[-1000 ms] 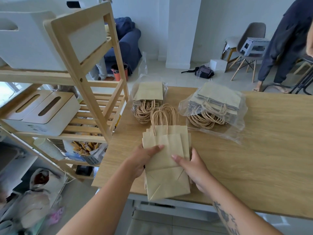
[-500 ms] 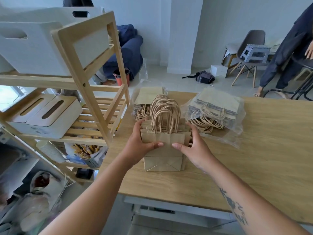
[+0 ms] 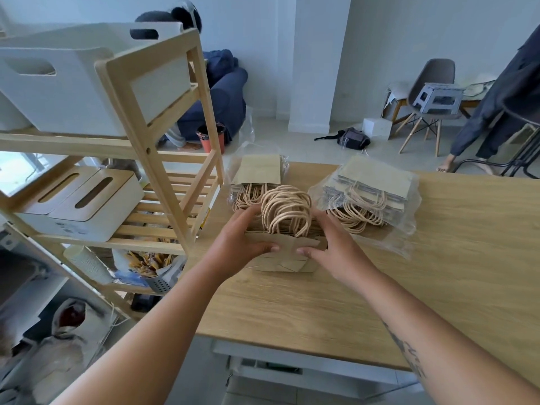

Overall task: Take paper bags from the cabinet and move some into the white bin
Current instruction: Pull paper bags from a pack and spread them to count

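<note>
Loose bags [image 3: 285, 249] on table [image 3: 438, 273], wrapped packs [image 3: 371, 194] behind, shelf [image 3: 152, 118] left.

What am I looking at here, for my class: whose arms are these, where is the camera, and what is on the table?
No machine here: a person wears a camera on the head, looking down at their own bare arms. The left hand and right hand squeeze a stack of brown paper bags with twisted rope handles, standing upright on the light wooden table. Behind it lie two plastic-wrapped packs of the same bags. On the pale wooden shelf unit's top tier sits a white plastic bin with cut-out handles.
</note>
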